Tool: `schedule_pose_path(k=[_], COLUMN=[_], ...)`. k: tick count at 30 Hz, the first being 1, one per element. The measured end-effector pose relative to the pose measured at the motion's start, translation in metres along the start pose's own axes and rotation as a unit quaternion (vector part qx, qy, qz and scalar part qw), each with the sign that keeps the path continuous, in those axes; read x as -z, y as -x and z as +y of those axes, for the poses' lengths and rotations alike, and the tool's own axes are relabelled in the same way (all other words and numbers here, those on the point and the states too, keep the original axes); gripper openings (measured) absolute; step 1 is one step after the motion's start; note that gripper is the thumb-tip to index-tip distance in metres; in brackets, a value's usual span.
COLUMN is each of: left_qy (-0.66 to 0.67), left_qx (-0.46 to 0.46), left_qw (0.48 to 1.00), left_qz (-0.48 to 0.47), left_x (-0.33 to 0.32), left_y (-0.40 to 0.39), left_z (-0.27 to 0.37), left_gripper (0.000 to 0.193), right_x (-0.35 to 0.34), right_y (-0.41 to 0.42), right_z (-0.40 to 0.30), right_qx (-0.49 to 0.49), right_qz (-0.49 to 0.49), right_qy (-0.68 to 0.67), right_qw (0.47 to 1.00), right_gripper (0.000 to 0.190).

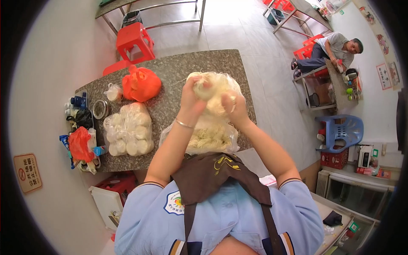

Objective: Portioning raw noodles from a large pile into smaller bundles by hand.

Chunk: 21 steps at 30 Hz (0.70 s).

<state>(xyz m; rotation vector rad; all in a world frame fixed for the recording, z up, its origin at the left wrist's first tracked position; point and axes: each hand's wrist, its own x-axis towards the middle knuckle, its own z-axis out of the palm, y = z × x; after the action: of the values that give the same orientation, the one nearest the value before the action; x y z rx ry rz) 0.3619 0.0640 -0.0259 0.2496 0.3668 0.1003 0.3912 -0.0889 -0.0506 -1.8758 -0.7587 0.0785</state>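
Note:
My left hand (193, 100) is curled around a pale bundle of thin noodles (204, 90) above the stone-topped table. Loose strands stick out to its left. Close by, my right hand (235, 110) is blurred, its bent fingers against the noodles and the clear plastic bag (232, 83) around them; whether it grips them is unclear. Nearer my body, between my forearms, a second clear bag holds yellowish noodles (210, 137) and lies on the table.
Left on the granite-patterned table (178, 63) are a bag of white round tubs (129, 130), a red plastic bag (142, 83), a small bagged cup (113, 93) and a round tin (100, 109). Red stools (134, 41) stand beyond. A person (338, 47) sits at another table, far right.

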Motion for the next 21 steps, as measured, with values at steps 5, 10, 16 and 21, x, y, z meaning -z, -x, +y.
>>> schedule_pose_path(k=[5,10,16,21], left_qy=[-0.094,-0.293,-0.293,-0.476], left_qx=[0.015,-0.044,0.092,0.062], left_qw=[0.990,0.923,0.908,0.861], left_qz=[-0.106,-0.244,-0.285,-0.170], left_x=[-0.004,0.004,0.005,0.021], left_y=[0.017,0.013,0.024,0.028], left_z=[-0.005,-0.005,0.023,0.035], left_gripper=[0.014,0.027,0.037,0.036], right_x=[0.019,0.017,0.023,0.028], right_y=[-0.020,-0.014,-0.005,-0.011], right_z=[-0.003,-0.005,0.001,-0.031], right_qx=[-0.415,-0.368,-0.278,-0.264], right_qz=[-0.063,-0.066,-0.127,-0.163], right_qy=[-0.349,-0.443,-0.422,-0.257], right_qw=[0.838,0.815,0.854,0.915], right_gripper=[0.032,0.028,0.023,0.027])
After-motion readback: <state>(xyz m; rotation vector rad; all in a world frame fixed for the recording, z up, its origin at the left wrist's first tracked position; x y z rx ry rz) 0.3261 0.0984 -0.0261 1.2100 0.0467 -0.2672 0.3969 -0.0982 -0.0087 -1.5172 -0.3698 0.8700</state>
